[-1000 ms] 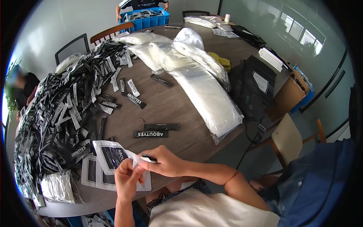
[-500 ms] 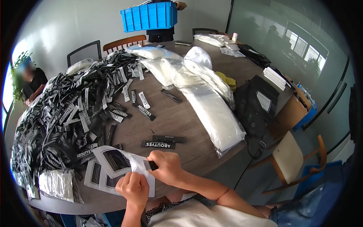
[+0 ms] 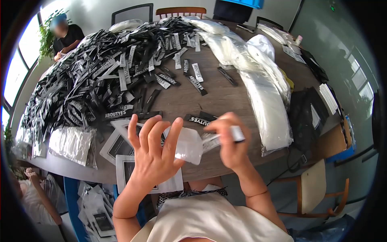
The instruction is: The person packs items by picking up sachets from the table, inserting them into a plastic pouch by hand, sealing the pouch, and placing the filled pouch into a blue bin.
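My left hand (image 3: 153,151) has its fingers spread over flat printed pouches (image 3: 117,141) at the table's near edge. A translucent white pouch (image 3: 188,146) is beside its thumb; whether the thumb touches it is unclear. To the right, my right hand (image 3: 229,141), blurred by motion, is closed on a white and black sachet (image 3: 237,134). A clear strip of film (image 3: 210,142) lies between the pouch and my right hand. Just beyond are black sachets (image 3: 197,120) marked ABOUTYES.
A large heap of black and silver sachets (image 3: 100,68) covers the table's left side. Long clear bags (image 3: 266,109) lie right of centre. A blue crate (image 3: 72,205) with pouches stands below the left edge. One person (image 3: 68,38) sits far left, another (image 3: 40,197) lower left.
My hands have moved apart, and my left hand has opened from a fist. The view has shifted, bringing the lower-left person into sight. The carried blue crate is now mostly out of frame.
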### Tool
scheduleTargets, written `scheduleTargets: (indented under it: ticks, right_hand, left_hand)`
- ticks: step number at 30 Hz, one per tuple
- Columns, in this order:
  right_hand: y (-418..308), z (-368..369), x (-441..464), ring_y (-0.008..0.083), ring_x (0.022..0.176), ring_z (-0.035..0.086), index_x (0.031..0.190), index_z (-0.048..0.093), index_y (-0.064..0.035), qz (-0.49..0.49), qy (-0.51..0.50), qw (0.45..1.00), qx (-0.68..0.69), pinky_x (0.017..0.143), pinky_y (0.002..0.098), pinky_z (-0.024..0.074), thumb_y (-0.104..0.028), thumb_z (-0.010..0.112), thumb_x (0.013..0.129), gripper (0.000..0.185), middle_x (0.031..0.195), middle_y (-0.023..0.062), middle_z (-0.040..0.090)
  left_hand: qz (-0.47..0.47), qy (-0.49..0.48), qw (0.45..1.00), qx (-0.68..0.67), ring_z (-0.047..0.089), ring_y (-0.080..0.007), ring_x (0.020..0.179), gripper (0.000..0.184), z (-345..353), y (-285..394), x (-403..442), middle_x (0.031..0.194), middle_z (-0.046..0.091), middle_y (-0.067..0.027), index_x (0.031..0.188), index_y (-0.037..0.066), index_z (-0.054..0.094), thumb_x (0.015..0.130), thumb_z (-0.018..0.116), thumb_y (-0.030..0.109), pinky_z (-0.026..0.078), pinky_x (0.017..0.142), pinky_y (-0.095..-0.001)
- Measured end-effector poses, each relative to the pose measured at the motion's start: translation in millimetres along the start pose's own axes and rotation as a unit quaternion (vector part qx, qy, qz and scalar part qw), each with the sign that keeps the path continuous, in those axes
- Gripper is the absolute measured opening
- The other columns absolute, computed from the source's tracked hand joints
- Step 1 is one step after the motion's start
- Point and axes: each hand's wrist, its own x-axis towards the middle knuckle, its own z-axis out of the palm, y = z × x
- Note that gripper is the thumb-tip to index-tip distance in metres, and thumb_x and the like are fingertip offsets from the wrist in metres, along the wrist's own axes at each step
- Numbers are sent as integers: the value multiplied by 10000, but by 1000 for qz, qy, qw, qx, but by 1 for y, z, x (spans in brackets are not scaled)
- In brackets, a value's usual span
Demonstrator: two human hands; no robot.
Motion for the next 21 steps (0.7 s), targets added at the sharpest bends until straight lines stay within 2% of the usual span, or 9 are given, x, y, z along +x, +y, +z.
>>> scheduleTargets:
  ticks: [1,3,5,8,11,12,15,18,21]
  right_hand:
    - [1,-7,0,131,639,530,838,627,-7,-38,36,998,-28,563,283,419,-145,502,931,208,776,70,584]
    - [-19,-13,-9,146,678,555,856,643,-22,35,114,992,30,599,286,444,-105,538,896,140,812,83,577]
    - [-18,-19,-10,168,720,567,885,648,-42,-99,153,978,-104,644,289,466,-85,591,848,81,843,84,587]
    - [-22,-22,-6,188,753,571,920,641,-54,-165,170,956,-175,674,285,473,-79,647,796,126,909,93,600]
    - [-16,-22,-2,189,766,570,945,624,-45,-160,183,962,-126,676,285,477,-87,680,774,185,946,115,600]
    - [-15,-23,-2,184,789,577,973,561,-18,-162,167,968,-92,682,279,497,-54,689,764,247,969,151,593]
    - [-14,-15,-1,170,806,583,987,492,-2,-134,178,973,67,688,267,518,6,670,761,288,966,181,588]
    - [-11,-17,1,153,804,582,990,459,3,-110,139,982,67,693,256,522,42,645,761,297,973,193,589]
    - [-11,-18,5,136,801,579,952,491,6,-70,112,986,101,682,237,502,59,625,753,246,945,185,599]
  left_hand:
    - [0,5,1000,20,432,-290,1132,905,-1,-1,0,1100,420,-84,1292,77,476,443,770,188,199,1064,-602]
    - [2,13,998,56,410,-317,1155,951,-1,-3,1,1131,389,-92,1294,83,443,420,806,166,190,1079,-592]
    - [-18,7,1000,19,404,-324,1161,960,1,-5,6,1128,383,-99,1291,75,444,406,805,159,180,1084,-584]
    - [-28,1,999,-39,393,-339,1164,1007,10,-14,16,1132,383,-129,1310,47,418,385,799,153,165,1088,-563]
    - [-24,-8,995,-101,392,-344,1155,1038,18,-17,24,1148,387,-152,1328,32,392,379,795,157,164,1081,-558]
    - [-25,-11,992,-124,406,-319,1155,1074,17,-16,26,1150,375,-128,1370,83,350,419,839,178,137,1083,-573]
    - [-18,-26,987,-158,410,-318,1151,1066,14,-16,28,1159,375,-131,1367,77,355,421,835,173,138,1085,-568]
    - [-14,-38,981,-188,419,-313,1130,1062,12,-17,24,1156,382,-134,1369,78,353,426,832,169,145,1085,-563]
    - [-4,-51,981,-185,382,-349,1139,1084,13,-22,18,1178,413,-167,1359,38,359,386,821,160,210,1078,-562]
